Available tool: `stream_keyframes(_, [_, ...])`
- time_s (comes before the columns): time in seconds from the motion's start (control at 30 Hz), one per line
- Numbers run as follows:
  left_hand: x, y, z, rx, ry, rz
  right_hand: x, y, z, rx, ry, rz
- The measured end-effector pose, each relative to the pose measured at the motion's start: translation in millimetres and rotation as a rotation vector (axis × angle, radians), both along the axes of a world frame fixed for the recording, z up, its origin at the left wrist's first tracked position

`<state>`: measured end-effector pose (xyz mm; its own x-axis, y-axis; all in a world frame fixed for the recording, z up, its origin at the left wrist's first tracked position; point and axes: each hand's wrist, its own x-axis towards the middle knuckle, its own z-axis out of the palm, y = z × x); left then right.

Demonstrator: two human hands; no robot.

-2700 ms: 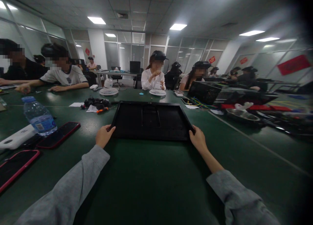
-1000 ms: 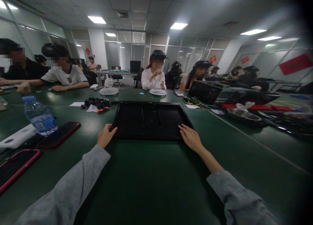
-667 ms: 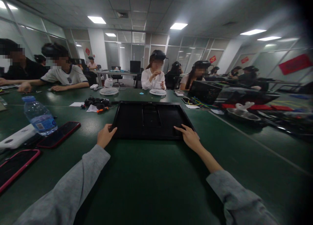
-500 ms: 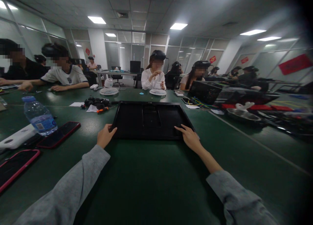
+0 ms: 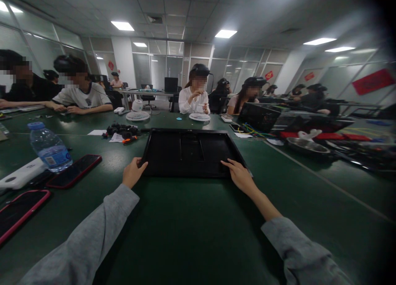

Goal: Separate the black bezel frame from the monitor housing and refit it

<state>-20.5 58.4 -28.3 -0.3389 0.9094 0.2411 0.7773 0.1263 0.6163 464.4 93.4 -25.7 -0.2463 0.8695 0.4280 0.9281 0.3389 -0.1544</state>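
Observation:
A black rectangular frame-like panel (image 5: 161,153) lies on the green table (image 5: 185,231), with a raised rectangular section in its middle. My left hand (image 5: 134,172) grips its near left corner, thumb on the inner side of the rim and fingers around the outside. At the near right corner, my right hand (image 5: 241,175) rests over the rim with its fingers spread, the fingertips reaching inside the panel. Part of the right rim is hidden under that hand.
To the left are a water bottle (image 5: 51,147), two phones (image 5: 74,171) and a white device (image 5: 23,173). Dark cables (image 5: 122,130) lie beyond the panel. A metal bowl (image 5: 307,147) is at the right. Several people sit across the table, near white fans (image 5: 137,116).
A seated person at the left has drawn an outstretched hand in toward the other hand. My hands and the panel have hardly moved.

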Motion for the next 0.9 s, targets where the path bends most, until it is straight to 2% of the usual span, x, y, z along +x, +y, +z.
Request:
stream_keyframes(0.2, [0.7, -0.7, 0.4, 0.020, 0.012, -0.012, -14.4, -7.0, -2.3, 0.011, -0.067, -0.054])
stream_keyframes(0.33, [19.0, -12.8, 13.0, 0.223, 0.200, 0.025, -20.6, -7.8, -7.0, 0.053, -0.096, -0.070])
stream_keyframes(0.37, [25.4, -16.8, 16.6, 0.268, 0.264, -0.005, -21.2, -7.9, -7.5, 0.053, -0.101, -0.067])
stream_keyframes(0.43, [37.5, -23.9, 22.2, 0.304, 0.369, -0.159, -22.2, -8.2, -7.5, 0.045, -0.107, -0.063])
stream_keyframes(0.5, [45.9, -27.9, 24.3, 0.294, 0.432, -0.309, -23.4, -8.7, -6.8, 0.038, -0.111, -0.066])
stream_keyframes(0.57, [49.2, -28.4, 23.2, 0.259, 0.460, -0.381, -25.3, -9.4, -6.1, 0.024, -0.112, -0.078])
stream_keyframes(0.7, [48.0, -26.6, 19.2, 0.188, 0.458, -0.399, -28.7, -10.8, -5.2, -0.040, -0.096, -0.106])
stream_keyframes(0.9, [60.6, -31.7, 23.6, 0.226, 0.497, -0.401, -32.1, -13.7, -3.5, -0.051, -0.076, -0.127])
